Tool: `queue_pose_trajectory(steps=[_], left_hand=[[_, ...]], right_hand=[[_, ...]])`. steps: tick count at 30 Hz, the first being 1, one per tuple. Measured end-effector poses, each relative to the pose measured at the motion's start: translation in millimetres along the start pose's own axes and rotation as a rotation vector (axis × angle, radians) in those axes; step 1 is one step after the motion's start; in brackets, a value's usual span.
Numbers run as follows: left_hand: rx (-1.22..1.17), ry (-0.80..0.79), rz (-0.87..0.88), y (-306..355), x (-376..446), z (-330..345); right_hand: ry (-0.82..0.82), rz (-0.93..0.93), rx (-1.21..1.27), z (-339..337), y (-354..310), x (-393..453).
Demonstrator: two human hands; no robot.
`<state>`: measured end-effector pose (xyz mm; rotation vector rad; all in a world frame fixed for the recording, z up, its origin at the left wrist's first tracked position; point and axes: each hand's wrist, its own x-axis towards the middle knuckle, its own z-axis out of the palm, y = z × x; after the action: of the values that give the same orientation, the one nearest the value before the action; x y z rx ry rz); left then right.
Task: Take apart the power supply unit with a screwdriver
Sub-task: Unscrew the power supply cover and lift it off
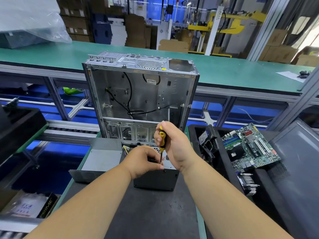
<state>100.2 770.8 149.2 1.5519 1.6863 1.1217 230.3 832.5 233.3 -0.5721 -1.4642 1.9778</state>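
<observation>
Right hand grips the screwdriver upright, left hand pinches its shaft over the power supply unit; motherboard lies in a black tray.

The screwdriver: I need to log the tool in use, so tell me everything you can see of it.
The screwdriver has a yellow handle with black grip sections, plastic or rubber by its look, and a thin metal shaft. It stands nearly upright, tip down near the top front edge of the dark grey power supply unit. The right hand grips the handle; the left hand has its fingers at the lower shaft. The tip itself is hidden.
</observation>
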Motion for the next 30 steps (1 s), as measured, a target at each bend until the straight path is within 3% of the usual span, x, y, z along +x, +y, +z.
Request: queue_pose_trajectory(steps=[8, 18, 30], left_hand=[[0.002, -0.014, -0.032, 1.3, 0.2, -0.6], [0.019, 0.004, -0.003, -0.7, 0.7, -0.1], [-0.012, -0.008, -0.007, -1.1, 0.1, 0.5]], right_hand=[[0.019, 0.004, -0.098, -7.7, -12.4, -3.6], [0.041, 0.026, -0.028, 3.5, 0.0, 1.2], [0.037, -0.022, -0.209, -10.9, -8.9, -3.0]])
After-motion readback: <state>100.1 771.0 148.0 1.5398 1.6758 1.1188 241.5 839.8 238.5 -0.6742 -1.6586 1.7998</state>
